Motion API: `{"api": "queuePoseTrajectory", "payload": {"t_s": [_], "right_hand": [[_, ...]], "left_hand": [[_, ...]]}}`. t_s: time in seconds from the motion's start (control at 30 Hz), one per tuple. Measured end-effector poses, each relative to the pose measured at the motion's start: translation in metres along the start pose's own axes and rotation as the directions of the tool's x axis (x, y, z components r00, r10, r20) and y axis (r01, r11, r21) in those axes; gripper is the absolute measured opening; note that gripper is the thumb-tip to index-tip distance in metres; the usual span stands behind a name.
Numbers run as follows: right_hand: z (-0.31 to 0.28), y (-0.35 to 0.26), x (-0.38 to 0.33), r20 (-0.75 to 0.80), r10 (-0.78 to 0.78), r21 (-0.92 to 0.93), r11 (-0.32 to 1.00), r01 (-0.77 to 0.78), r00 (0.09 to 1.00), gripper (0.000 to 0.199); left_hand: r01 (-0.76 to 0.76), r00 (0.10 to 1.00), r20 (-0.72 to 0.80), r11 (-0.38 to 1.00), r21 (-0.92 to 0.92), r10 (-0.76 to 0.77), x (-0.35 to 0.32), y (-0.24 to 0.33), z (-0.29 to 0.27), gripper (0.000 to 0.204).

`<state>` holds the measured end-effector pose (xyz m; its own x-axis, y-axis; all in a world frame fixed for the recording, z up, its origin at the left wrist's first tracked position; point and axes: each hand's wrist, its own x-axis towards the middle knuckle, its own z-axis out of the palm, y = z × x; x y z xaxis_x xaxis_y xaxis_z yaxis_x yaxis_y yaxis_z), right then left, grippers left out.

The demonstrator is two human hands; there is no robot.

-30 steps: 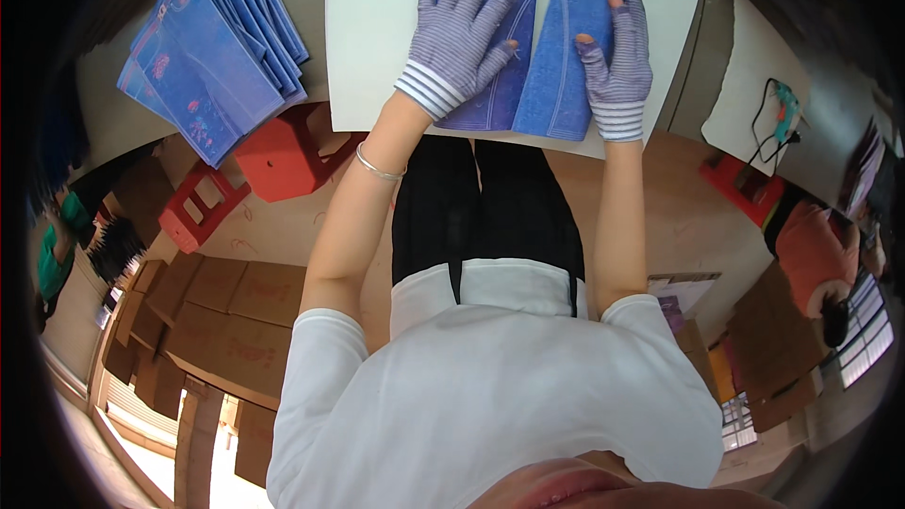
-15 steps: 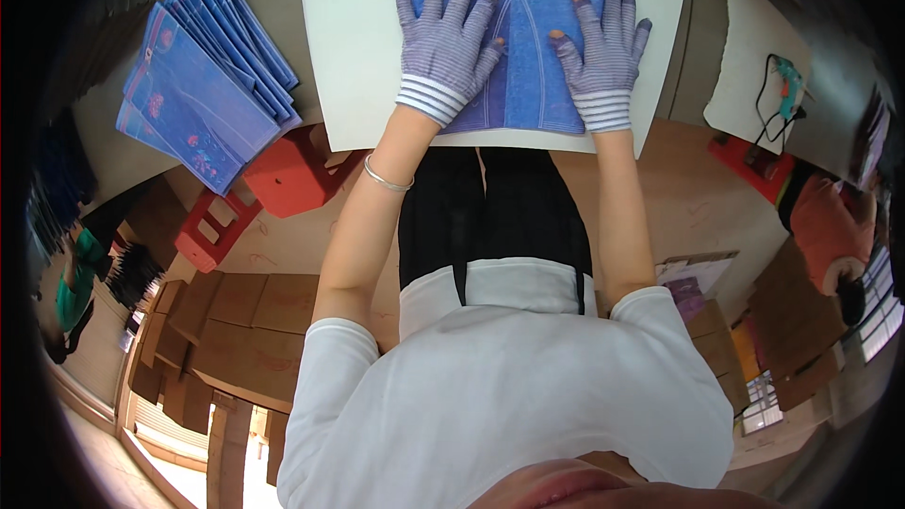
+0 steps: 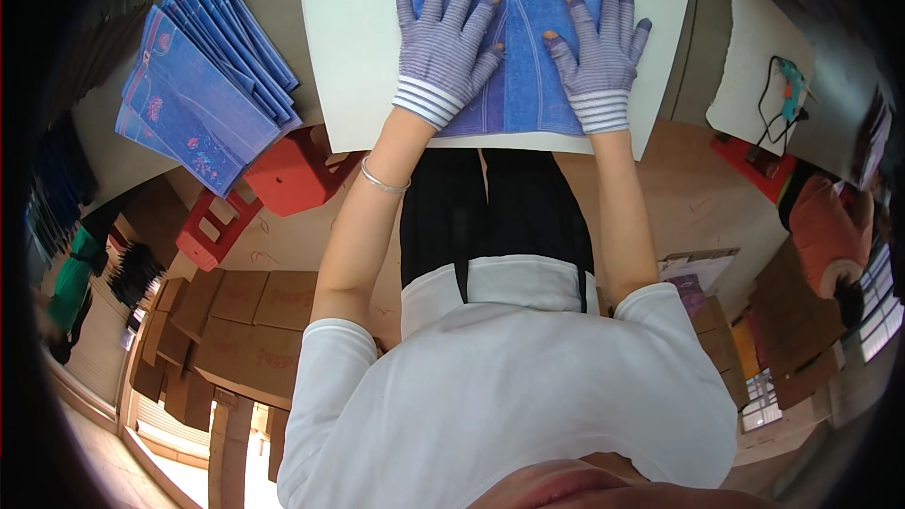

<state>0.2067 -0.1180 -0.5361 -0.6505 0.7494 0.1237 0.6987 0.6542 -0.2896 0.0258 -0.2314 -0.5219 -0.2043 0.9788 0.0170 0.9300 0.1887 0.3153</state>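
Observation:
A flat blue piece printed like denim (image 3: 525, 57), with stitching lines and pink flowers, lies on a white board (image 3: 353, 66) before me. My left hand (image 3: 443, 52), in a grey-purple striped glove with bare thumb and index tips, presses flat on its left side, fingers spread. On its right side rests my right hand (image 3: 600, 55), gloved the same way, with palm down and fingers apart. Neither hand grips anything. To the left, a fanned stack of similar denim-print pieces (image 3: 212, 94) reaches over the table edge.
Red plastic stools (image 3: 292, 174) stand below the table's left edge. A teal corded hand tool (image 3: 790, 90) lies on a white sheet at the right. Cardboard boxes (image 3: 250, 339) are piled behind me. Other people (image 3: 834, 231) are at the far right and far left.
My right hand has shifted slightly left on the denim-print piece. My left hand has barely moved, and the piece stays in place.

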Motion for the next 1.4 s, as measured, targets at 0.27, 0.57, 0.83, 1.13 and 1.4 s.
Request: {"api": "queuePoseTrajectory", "payload": {"t_s": [0.27,0.57,0.83,1.13,1.4], "right_hand": [[0.000,-0.001,0.001,0.017,0.003,0.001,1.000,-0.003,1.000,0.064],[-0.003,-0.004,0.002,0.078,-0.017,-0.134,0.991,0.028,0.997,0.068],[-0.007,0.014,0.079,0.084,-0.212,-0.356,0.906,0.228,0.974,0.068],[0.000,0.010,0.051,0.180,-0.511,0.108,0.860,0.499,0.841,0.062],[-0.065,-0.023,-0.133,0.189,-0.465,0.676,0.701,0.229,0.865,0.041]], "left_hand": [[0.008,1.000,0.003,1.000,-0.013,-0.008,0.000,0.000,-0.001,0.069],[0.017,0.997,0.070,0.997,0.077,-0.022,-0.001,0.004,0.004,0.072],[-0.117,0.993,-0.013,0.993,0.022,0.117,0.043,-0.022,-0.009,0.077],[-0.279,0.945,0.148,0.955,-0.105,0.292,0.022,-0.031,-0.008,0.078],[0.024,0.996,0.077,0.743,-0.669,0.037,-0.170,0.035,-0.048,0.047]]}}
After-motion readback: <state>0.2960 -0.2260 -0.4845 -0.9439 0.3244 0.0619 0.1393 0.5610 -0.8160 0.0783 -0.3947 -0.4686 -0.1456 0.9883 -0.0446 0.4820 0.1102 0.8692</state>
